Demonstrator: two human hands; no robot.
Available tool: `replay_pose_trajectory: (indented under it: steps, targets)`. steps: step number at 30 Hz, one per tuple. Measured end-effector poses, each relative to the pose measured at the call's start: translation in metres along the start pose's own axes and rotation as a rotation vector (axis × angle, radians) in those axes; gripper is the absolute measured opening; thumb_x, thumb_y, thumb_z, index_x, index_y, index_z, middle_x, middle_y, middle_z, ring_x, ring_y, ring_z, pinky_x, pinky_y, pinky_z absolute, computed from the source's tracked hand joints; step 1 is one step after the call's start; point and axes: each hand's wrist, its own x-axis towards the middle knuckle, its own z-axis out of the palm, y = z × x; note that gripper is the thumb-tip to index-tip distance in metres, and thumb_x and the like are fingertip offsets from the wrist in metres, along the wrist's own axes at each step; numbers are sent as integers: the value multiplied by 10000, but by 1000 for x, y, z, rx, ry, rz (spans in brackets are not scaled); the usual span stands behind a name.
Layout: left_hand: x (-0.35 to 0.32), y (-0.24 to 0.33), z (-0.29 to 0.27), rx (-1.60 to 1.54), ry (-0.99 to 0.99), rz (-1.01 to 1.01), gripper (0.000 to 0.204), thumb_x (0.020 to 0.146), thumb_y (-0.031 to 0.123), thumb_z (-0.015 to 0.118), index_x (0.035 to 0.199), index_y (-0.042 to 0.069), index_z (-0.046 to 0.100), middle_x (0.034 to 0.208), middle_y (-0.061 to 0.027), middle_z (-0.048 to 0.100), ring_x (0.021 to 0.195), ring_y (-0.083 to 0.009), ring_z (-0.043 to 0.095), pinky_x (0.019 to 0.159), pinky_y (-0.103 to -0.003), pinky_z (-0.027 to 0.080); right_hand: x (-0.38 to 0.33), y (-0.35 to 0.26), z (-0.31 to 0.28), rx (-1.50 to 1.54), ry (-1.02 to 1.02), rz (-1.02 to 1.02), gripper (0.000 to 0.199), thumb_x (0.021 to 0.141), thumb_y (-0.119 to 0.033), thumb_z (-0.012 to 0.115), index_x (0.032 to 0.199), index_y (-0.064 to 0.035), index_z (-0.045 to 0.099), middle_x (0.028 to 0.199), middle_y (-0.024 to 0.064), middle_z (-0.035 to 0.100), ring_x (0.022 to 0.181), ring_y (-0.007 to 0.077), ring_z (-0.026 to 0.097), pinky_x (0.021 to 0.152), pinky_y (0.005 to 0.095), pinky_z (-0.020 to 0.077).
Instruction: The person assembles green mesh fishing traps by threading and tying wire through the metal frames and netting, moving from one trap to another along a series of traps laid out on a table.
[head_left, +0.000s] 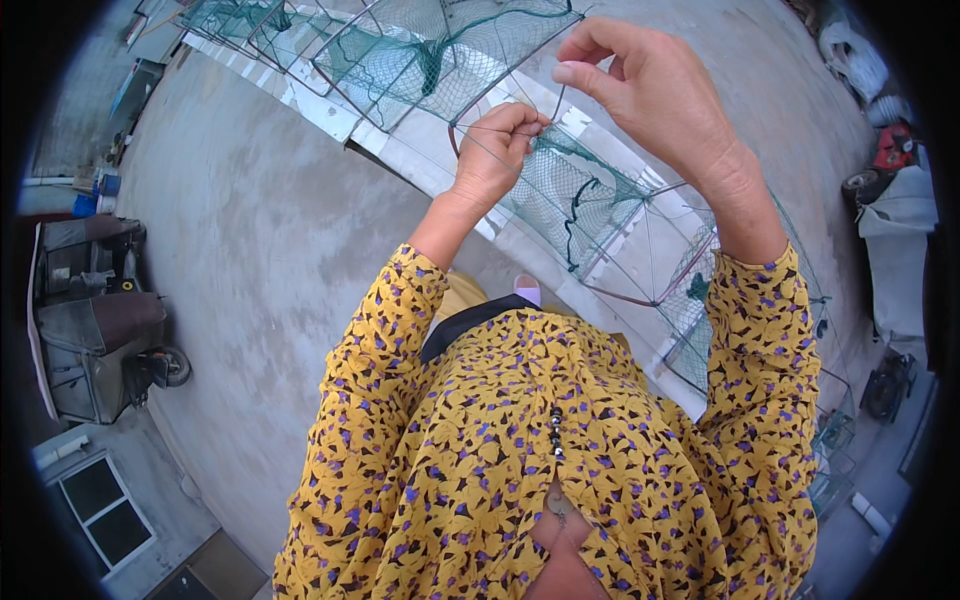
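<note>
A long fish trap of green mesh (590, 200) on thin metal frames runs diagonally from the upper left to the lower right. My left hand (490, 155) is closed, its fingertips pinching the netting beside a brown-coated frame bar. Higher and to the right, my right hand (668, 100) pinches with thumb and forefinger. A thin dark strand (559, 103) runs from those fingertips down toward the left hand's fingers; whether it is cord or wire is hard to make out. Dark green mesh bunches (432, 68) hang inside the section beyond my left hand.
Beneath the trap lies a long pale board (330, 112) with worn patches, over a grey concrete floor (270, 220). A three-wheeled vehicle (100, 320) stands at left. Along the right are a red motor vehicle (895, 147) and a grey cover (900, 225).
</note>
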Motion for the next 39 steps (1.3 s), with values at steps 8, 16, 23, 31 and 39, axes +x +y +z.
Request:
replay_pose_trajectory:
  steps: [8,16,23,31,39]
  targets:
    - [-2,6,4,173,64,133,116,771,-43,519,868,11,553,766,-107,557,670,-241,548,612,-314,443,-4,37,63,172,-297,147,163,779,-156,624,865,-21,593,710,70,597,621,136,550,576,259,441]
    - [-2,-1,4,214,134,161,81,838,-9,494,852,-21,573,756,-53,543,563,-93,514,521,-211,428,-17,28,62,-117,-429,221,147,736,-175,647,775,-34,649,760,124,629,668,247,604,615,327,468]
    - [-3,5,6,285,205,119,47,808,-3,491,830,10,530,793,-143,556,761,-315,541,658,-362,435,-23,33,76,167,-374,233,121,694,-156,669,793,-87,664,752,79,634,737,278,608,670,352,469]
    - [-2,7,5,329,218,34,52,829,40,460,851,8,495,798,-178,547,765,-333,534,658,-392,425,-19,33,98,345,-430,348,167,673,-167,684,801,-80,621,719,86,627,719,277,606,647,341,470]
    - [-9,-5,5,476,216,123,85,881,42,402,848,-32,427,663,-149,568,601,-265,563,574,-340,443,-13,30,115,-39,43,-95,93,730,-87,595,776,-35,534,857,107,569,764,289,572,617,359,460]
